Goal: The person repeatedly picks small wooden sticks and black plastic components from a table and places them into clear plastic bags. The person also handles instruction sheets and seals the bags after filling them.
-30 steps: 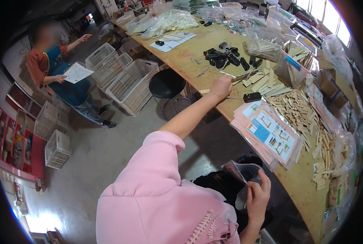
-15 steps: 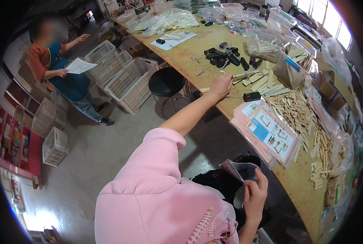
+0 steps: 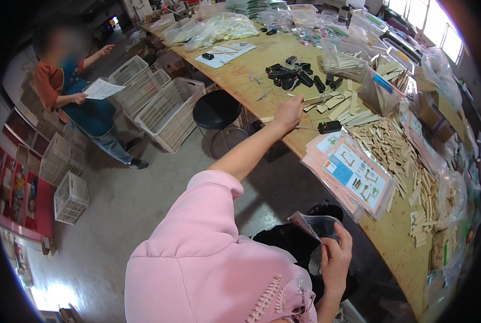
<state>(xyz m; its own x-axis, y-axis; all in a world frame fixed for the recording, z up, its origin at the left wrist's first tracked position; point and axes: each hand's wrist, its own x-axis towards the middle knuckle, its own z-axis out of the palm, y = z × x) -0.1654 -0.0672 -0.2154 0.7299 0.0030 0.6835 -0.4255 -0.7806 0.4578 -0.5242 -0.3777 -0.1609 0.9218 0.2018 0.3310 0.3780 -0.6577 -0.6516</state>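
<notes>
My left hand is closed at the table's near edge, beside a loose stack of thin wooden strips; whatever its fingers hold is hidden. A thin wire runs from close to this hand toward a small black box with red and green spots. Lower down, off the table's edge, my right hand pinches a clear plastic bag whose mouth gapes. Between the hands lies a pile of printed instruction sheets in pinkish sleeves.
Several black boxes with wires are heaped farther back. Small wooden pieces cover the table's right part. A black stool and white plastic crates stand left of the table. Another person stands there holding a paper.
The whole view has shifted slightly. Both hands keep nearly the same pose, the left at the table edge and the right on the bag.
</notes>
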